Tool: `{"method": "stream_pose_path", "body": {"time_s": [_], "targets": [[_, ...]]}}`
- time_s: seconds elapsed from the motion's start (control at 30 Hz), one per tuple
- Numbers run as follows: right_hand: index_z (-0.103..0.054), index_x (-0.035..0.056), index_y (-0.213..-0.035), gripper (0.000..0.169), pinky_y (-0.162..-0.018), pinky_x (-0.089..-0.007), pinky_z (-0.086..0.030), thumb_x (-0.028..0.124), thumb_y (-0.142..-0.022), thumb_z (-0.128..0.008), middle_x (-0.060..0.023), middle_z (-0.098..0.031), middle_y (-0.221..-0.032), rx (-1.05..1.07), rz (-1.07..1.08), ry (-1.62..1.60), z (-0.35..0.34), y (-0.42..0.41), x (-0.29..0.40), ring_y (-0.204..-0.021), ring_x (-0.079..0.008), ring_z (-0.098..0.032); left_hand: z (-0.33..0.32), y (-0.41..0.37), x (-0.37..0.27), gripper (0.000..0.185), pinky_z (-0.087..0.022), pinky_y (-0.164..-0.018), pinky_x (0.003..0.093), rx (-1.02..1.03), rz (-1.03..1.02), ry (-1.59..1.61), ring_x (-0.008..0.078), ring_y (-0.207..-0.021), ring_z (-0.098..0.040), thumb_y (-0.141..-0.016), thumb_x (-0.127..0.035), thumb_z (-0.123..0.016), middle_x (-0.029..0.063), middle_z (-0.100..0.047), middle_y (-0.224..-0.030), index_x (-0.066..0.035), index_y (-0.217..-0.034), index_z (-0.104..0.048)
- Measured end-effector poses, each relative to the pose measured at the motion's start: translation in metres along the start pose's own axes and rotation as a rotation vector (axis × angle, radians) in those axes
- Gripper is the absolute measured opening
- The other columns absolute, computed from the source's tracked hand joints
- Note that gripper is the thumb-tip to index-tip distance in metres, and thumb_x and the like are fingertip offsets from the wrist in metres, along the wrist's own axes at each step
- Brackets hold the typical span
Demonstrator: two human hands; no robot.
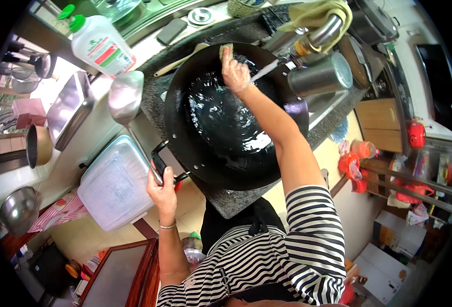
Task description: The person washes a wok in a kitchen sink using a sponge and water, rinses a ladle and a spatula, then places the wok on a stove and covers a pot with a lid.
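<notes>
A big black wok [226, 153] with water in it rests over the sink in a dark stone counter. My right hand [235, 75] presses a small yellowish scrubbing pad [226, 50] against the wok's far inner wall. Water from the faucet [302, 46] streams down by my right wrist. At the lower left, my left hand [162, 195] grips the handle of a long metal wok spatula [126, 96], its broad head pointing away from me. The wok's black side handle [157, 155] is right beside those fingers; whether they also hold it is unclear.
A metal cylindrical container [320, 75] stands right of the wok. A pale-handled tool [180, 61] lies behind it. A soap bottle [99, 46] is on the ledge, a yellow cloth [318, 15] drapes the faucet, and a plastic bin [116, 184] sits left.
</notes>
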State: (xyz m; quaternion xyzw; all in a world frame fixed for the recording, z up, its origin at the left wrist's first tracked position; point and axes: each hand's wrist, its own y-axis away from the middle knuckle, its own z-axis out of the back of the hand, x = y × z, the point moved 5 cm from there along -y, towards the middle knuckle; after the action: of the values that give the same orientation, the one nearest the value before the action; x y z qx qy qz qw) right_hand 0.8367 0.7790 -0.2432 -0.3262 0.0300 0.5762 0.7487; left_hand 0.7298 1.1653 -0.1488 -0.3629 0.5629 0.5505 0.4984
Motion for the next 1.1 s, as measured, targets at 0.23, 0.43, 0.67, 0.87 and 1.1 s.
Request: {"method": "stream_pose_path", "body": {"time_s": [0.23, 0.43, 0.67, 0.87, 1.1], "targets": [[-0.032, -0.0079, -0.146, 0.065, -0.074, -0.0444, -0.046, 0.016, -0.088, -0.049, -0.0131, -0.063, -0.104, 0.195, 0.243, 0.083, -0.026, 0.078, -0.105, -0.082, -0.0247, -0.063, 0.001, -0.004, 0.002, 0.026, -0.045, -0.059, 0.0225, 0.001, -0.039, -0.013, 0.0059, -0.067, -0.054, -0.094, -0.009, -0.063, -0.0009, -0.059, -0.081, 0.002, -0.117, -0.059], [-0.03, -0.0088, -0.147, 0.064, -0.085, -0.0423, -0.047, 0.011, -0.088, -0.045, -0.0222, -0.049, -0.141, 0.904, 0.409, 0.139, 0.026, 0.135, -0.159, -0.104, -0.022, -0.065, 0.0, -0.005, 0.0, 0.023, -0.045, -0.061, 0.0226, 0.005, -0.053, -0.026, 0.0057, -0.068, -0.054, -0.094, -0.009, -0.063, -0.0014, -0.059, -0.08, 0.003, -0.114, -0.06], [-0.036, -0.0198, -0.135, 0.064, -0.064, -0.0451, -0.056, 0.017, -0.086, -0.054, -0.0313, -0.058, -0.124, 0.953, 0.56, -0.033, 0.105, 0.222, -0.095, -0.096, -0.0281, -0.07, 0.0, -0.007, 0.005, 0.023, -0.042, -0.056, 0.0209, 0.02, -0.102, 0.07, 0.0045, -0.065, -0.052, -0.094, -0.01, -0.064, -0.0022, -0.059, -0.078, 0.001, -0.114, -0.059], [-0.033, -0.016, -0.129, 0.05, -0.062, -0.0516, -0.055, 0.016, -0.091, -0.039, -0.0257, -0.069, -0.082, 1.138, 0.244, -0.575, 0.153, 0.223, 0.001, -0.072, -0.0407, -0.069, -0.005, -0.005, 0.005, 0.022, -0.036, -0.049, 0.019, 0.03, -0.075, 0.134, 0.0024, -0.057, -0.047, -0.093, -0.013, -0.066, -0.0026, -0.058, -0.073, -0.002, -0.11, -0.059], [-0.058, -0.0042, -0.098, 0.027, -0.065, -0.0489, -0.056, 0.021, -0.088, -0.053, -0.0247, -0.069, -0.079, 0.9, 0.02, -0.832, 0.206, 0.131, 0.068, -0.073, -0.0398, -0.07, -0.001, -0.004, 0.001, 0.023, -0.037, -0.05, 0.0193, 0.08, -0.072, 0.099, 0.0026, -0.058, -0.048, -0.093, -0.016, -0.066, -0.0032, -0.058, -0.073, -0.001, -0.111, -0.06]]}}
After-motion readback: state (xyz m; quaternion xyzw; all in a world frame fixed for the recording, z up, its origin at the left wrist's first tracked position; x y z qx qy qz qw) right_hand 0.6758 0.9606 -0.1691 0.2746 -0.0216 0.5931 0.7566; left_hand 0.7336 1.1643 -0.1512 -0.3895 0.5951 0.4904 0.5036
